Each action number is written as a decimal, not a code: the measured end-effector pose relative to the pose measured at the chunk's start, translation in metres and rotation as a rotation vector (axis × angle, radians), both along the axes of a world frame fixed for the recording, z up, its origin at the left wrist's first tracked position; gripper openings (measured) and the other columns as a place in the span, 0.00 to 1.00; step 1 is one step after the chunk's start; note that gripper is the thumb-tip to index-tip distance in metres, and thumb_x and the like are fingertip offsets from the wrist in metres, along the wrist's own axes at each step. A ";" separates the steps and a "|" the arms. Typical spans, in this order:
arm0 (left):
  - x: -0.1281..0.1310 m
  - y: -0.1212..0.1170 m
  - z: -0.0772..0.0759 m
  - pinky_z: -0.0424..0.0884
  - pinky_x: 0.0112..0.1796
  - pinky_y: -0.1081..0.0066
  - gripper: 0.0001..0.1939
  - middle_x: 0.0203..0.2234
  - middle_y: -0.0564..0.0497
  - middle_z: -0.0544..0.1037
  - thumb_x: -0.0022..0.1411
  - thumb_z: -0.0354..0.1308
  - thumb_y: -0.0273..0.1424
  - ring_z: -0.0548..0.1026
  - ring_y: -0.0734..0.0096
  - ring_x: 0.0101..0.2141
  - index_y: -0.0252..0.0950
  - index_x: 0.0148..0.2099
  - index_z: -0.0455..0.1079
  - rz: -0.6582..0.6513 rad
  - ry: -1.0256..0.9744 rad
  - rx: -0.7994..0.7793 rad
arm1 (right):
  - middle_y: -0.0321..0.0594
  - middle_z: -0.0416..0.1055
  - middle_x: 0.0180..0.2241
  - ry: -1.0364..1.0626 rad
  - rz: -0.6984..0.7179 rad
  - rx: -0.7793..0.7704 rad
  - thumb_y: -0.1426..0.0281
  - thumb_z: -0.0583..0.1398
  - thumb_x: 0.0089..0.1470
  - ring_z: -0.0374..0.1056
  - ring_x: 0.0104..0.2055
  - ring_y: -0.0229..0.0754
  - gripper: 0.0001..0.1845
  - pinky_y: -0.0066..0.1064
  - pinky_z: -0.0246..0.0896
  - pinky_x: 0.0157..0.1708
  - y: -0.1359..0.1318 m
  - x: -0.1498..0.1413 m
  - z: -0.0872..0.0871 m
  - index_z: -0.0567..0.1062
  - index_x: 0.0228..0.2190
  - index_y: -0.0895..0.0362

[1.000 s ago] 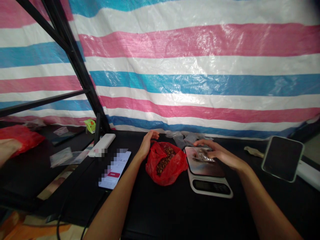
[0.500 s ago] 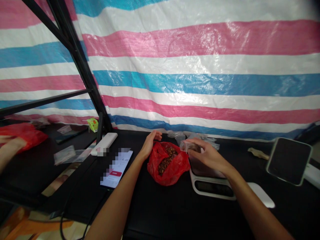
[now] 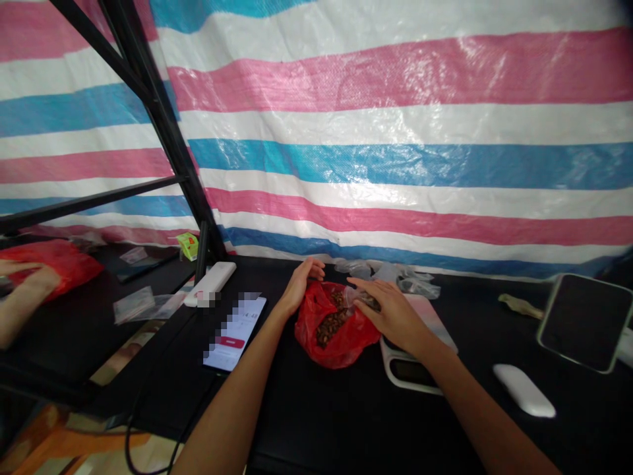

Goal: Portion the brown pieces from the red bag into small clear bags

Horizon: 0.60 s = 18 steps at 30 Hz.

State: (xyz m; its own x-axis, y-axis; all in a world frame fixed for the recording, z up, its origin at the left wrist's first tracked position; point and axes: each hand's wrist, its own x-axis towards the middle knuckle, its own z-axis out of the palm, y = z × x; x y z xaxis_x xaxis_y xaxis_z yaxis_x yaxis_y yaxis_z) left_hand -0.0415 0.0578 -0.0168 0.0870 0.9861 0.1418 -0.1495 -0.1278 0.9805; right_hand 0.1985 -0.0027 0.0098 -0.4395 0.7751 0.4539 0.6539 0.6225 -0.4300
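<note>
Well, on my feed the fingers (image 3: 360, 285) of the right hand (image 3: 393, 318) are stretched out and slightly bent, pinching a small clear plastic bag (image 3: 364, 300) with something brown in it against the upper right of the mouth of a red plastic bag (image 3: 341, 340). The left hand (image 3: 301, 287) is cupped against that bag's upper left edge, with its fingers curled inward, though I can't tell whether it is gripping the plastic or only touching it.

The red bag sits near the back edge of the black desk (image 3: 306, 422), about midway along, and is full of small brown pieces (image 3: 330, 323), too small for me to identify. Just right of it, the kitchen scale (image 3: 408, 373) lies partly under the right hand and forearm. Loose clear plastic bags (image 3: 388, 270) lie along the back edge behind both.

Left of the red bag are a phone (image 3: 235, 333) with a blurred screen and a white oblong block (image 3: 211, 284). Toward the right end of the desk are a white oval object (image 3: 524, 390) and a dark square panel (image 3: 586, 323) with a pale rim. A striped tarpaulin (image 3: 395, 132) hangs behind the desk.
</note>
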 end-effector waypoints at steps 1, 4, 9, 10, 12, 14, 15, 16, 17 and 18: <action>0.000 0.000 0.000 0.70 0.37 0.67 0.28 0.33 0.47 0.80 0.66 0.51 0.56 0.77 0.65 0.33 0.35 0.42 0.76 0.002 0.002 -0.004 | 0.44 0.79 0.53 0.013 -0.006 -0.016 0.68 0.59 0.63 0.73 0.52 0.54 0.24 0.52 0.61 0.55 0.000 0.001 0.002 0.73 0.60 0.49; -0.001 0.000 0.001 0.69 0.36 0.68 0.28 0.33 0.47 0.80 0.66 0.51 0.56 0.76 0.66 0.33 0.35 0.41 0.75 -0.002 -0.010 -0.009 | 0.43 0.81 0.49 0.073 -0.041 -0.059 0.68 0.59 0.61 0.75 0.50 0.54 0.21 0.52 0.61 0.56 0.002 0.014 0.011 0.77 0.55 0.49; -0.003 -0.001 0.002 0.68 0.36 0.68 0.29 0.32 0.47 0.79 0.64 0.52 0.58 0.76 0.65 0.33 0.36 0.41 0.74 -0.009 -0.025 -0.006 | 0.42 0.81 0.44 0.190 -0.005 -0.311 0.70 0.59 0.54 0.76 0.43 0.52 0.19 0.45 0.69 0.47 0.007 0.061 0.021 0.81 0.47 0.50; -0.003 0.000 0.002 0.68 0.37 0.67 0.29 0.33 0.47 0.79 0.64 0.52 0.58 0.76 0.64 0.33 0.36 0.41 0.75 -0.008 -0.020 -0.007 | 0.42 0.81 0.45 0.153 0.011 -0.356 0.71 0.60 0.49 0.75 0.46 0.54 0.20 0.46 0.68 0.49 0.008 0.070 0.022 0.82 0.44 0.49; -0.003 0.000 0.002 0.68 0.37 0.67 0.29 0.33 0.47 0.79 0.64 0.51 0.58 0.76 0.64 0.33 0.36 0.41 0.75 -0.009 -0.010 -0.006 | 0.42 0.79 0.49 0.159 0.006 -0.365 0.72 0.60 0.45 0.71 0.54 0.58 0.23 0.50 0.62 0.57 0.010 0.085 0.023 0.82 0.44 0.49; -0.003 0.001 0.001 0.68 0.37 0.68 0.29 0.33 0.47 0.80 0.65 0.51 0.58 0.76 0.65 0.33 0.36 0.42 0.75 -0.010 -0.005 -0.001 | 0.42 0.78 0.51 0.222 -0.022 -0.351 0.72 0.58 0.44 0.69 0.57 0.59 0.25 0.51 0.57 0.61 0.012 0.093 0.022 0.82 0.44 0.49; -0.002 0.001 0.000 0.68 0.37 0.68 0.29 0.33 0.47 0.80 0.65 0.51 0.57 0.76 0.65 0.33 0.36 0.42 0.75 -0.009 -0.004 0.001 | 0.42 0.77 0.51 0.255 -0.038 -0.347 0.72 0.57 0.44 0.69 0.57 0.59 0.25 0.51 0.56 0.61 0.013 0.095 0.022 0.82 0.44 0.50; -0.002 0.001 0.000 0.69 0.37 0.68 0.29 0.32 0.47 0.80 0.65 0.51 0.57 0.76 0.65 0.33 0.36 0.41 0.75 -0.007 -0.004 0.003 | 0.42 0.78 0.50 0.278 -0.054 -0.352 0.72 0.56 0.43 0.69 0.56 0.58 0.25 0.51 0.56 0.61 0.014 0.096 0.021 0.82 0.43 0.51; -0.002 0.000 0.000 0.69 0.38 0.68 0.28 0.32 0.47 0.80 0.65 0.52 0.57 0.76 0.65 0.33 0.36 0.41 0.75 -0.006 -0.005 0.004 | 0.42 0.78 0.49 0.297 -0.067 -0.363 0.72 0.55 0.43 0.69 0.55 0.58 0.25 0.50 0.58 0.59 0.014 0.097 0.021 0.82 0.42 0.52; -0.002 0.000 -0.001 0.69 0.38 0.68 0.28 0.32 0.47 0.80 0.65 0.52 0.57 0.76 0.65 0.33 0.36 0.41 0.75 -0.005 -0.007 0.005 | 0.42 0.78 0.48 0.316 -0.077 -0.376 0.71 0.55 0.42 0.70 0.54 0.58 0.25 0.49 0.59 0.57 0.015 0.097 0.020 0.82 0.41 0.52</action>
